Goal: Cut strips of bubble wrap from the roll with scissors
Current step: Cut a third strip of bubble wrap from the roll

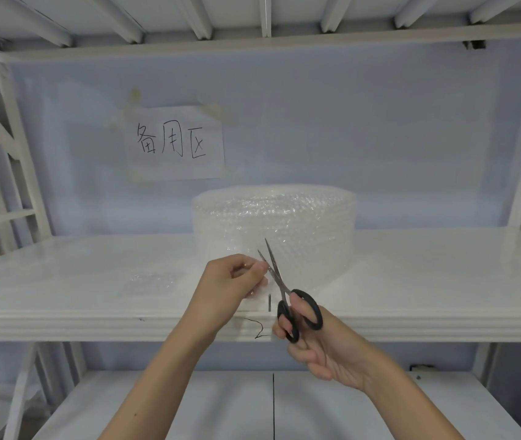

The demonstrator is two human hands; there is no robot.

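Observation:
A fat roll of clear bubble wrap [275, 223] stands on end in the middle of a white shelf [411, 274]. My left hand [227, 284] pinches the loose end of the wrap in front of the roll, fingers closed on the sheet. My right hand [319, 347] holds black-handled scissors [287, 296]. Their blades are parted and point up and away, with the wrap's edge between them, right beside my left fingertips.
A small cut piece of bubble wrap [154, 277] lies flat on the shelf to the left of my hands. A handwritten paper sign [176, 142] is taped to the back wall. White metal frames [14, 154] stand at both sides, with a lower shelf [189, 404] beneath.

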